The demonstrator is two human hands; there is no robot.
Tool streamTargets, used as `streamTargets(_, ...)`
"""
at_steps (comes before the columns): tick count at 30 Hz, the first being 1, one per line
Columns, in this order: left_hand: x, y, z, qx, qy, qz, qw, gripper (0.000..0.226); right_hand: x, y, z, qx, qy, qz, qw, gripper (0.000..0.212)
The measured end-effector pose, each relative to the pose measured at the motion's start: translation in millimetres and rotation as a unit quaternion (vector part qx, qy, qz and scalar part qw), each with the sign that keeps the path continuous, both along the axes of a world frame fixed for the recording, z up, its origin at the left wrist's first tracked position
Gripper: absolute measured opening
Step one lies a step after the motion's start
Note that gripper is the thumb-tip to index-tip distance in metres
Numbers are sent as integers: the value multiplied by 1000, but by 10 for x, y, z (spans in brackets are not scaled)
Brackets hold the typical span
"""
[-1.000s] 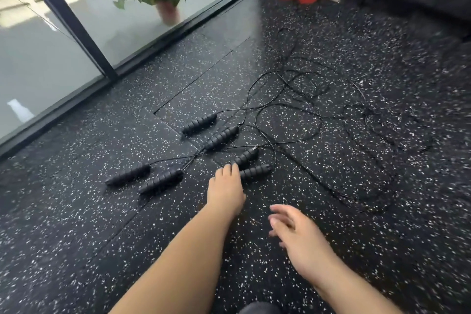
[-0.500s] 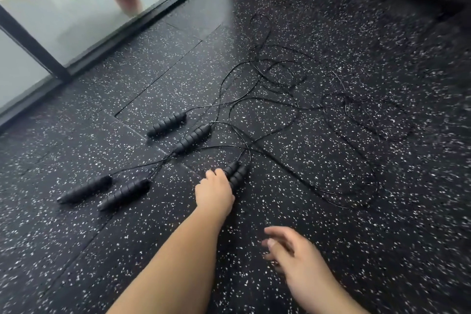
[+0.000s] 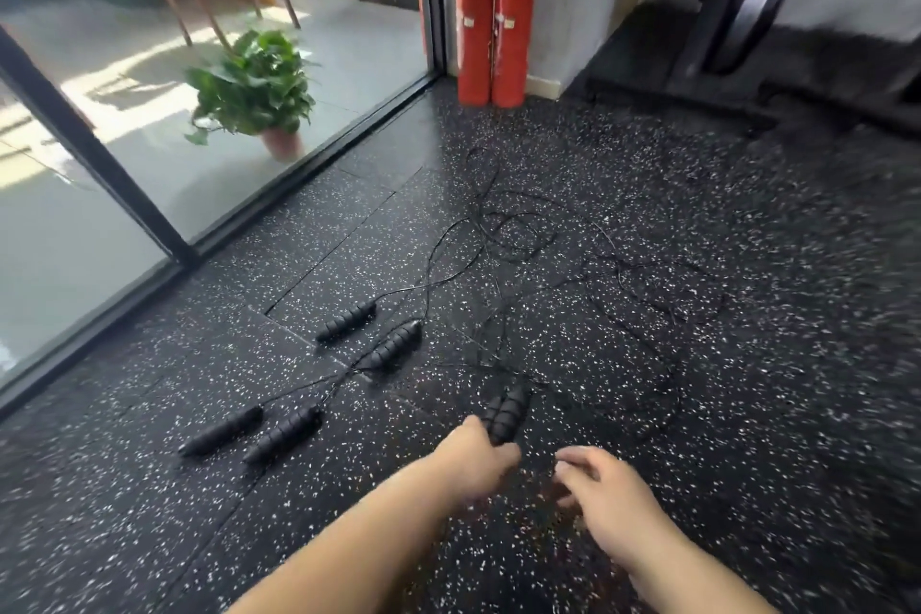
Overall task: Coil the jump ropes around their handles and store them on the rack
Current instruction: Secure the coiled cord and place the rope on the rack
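Observation:
Several black ribbed jump rope handles lie on the speckled rubber floor, their thin black cords tangled (image 3: 573, 274) further out. My left hand (image 3: 473, 456) grips a pair of handles (image 3: 506, 411) held side by side, their far ends pointing away from me. My right hand (image 3: 605, 489) hovers just to the right of them with fingers loosely curled and holding nothing. One handle pair (image 3: 251, 431) lies to the left. Two more handles (image 3: 346, 320) (image 3: 393, 344) lie further back.
A glass wall with a black frame (image 3: 94, 155) runs along the left, a potted plant (image 3: 254, 90) behind it. Two red fire extinguishers (image 3: 493, 25) stand at the back corner. Dark gym equipment (image 3: 747, 0) stands at the back right.
My left hand has closed round the nearest two handles and drawn them toward me. My right hand moved up beside them. The camera has tilted up, showing more of the room.

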State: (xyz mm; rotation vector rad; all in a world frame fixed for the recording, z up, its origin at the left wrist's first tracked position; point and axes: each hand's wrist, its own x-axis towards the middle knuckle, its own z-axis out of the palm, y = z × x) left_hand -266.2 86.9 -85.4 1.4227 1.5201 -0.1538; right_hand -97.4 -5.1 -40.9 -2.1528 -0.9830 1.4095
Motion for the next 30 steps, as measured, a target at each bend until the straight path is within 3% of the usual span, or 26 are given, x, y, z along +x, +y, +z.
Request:
streamTargets(7,208,-22,1618,-25,-165,103,981,26,257,-378,1017,109,85,-114,984,18)
streamTargets(11,432,9,2693,130,-236,70,960,30,452,-746,1492,172,136,-182,959,19)
streamTargets(14,606,-205,3409,228,-364,62,901,13,594,-986,1720,206,171,-233,935,21)
streamTargets(16,720,-453,3645,244,-404,59,879,17,681,-1102,1857,241,189,-259,916,21)
streamTargets(19,894,-871,3491,218,-361,16,907,26,794,-1224,2042,297,220,-272,888,27)
streamTargets(24,1194,-1476,2722,218,-262,-52,939,40,1023,-1269,2207,300,347,-298,837,61)
streamTargets(27,1258,-1629,2446,287,-197,-96,933,56,1139,-1267,2196,284,366,-302,833,51)
streamTargets(30,1309,-1612,2361,340,-168,-136,915,64,1198,-1245,2074,301,321,-302,845,33)
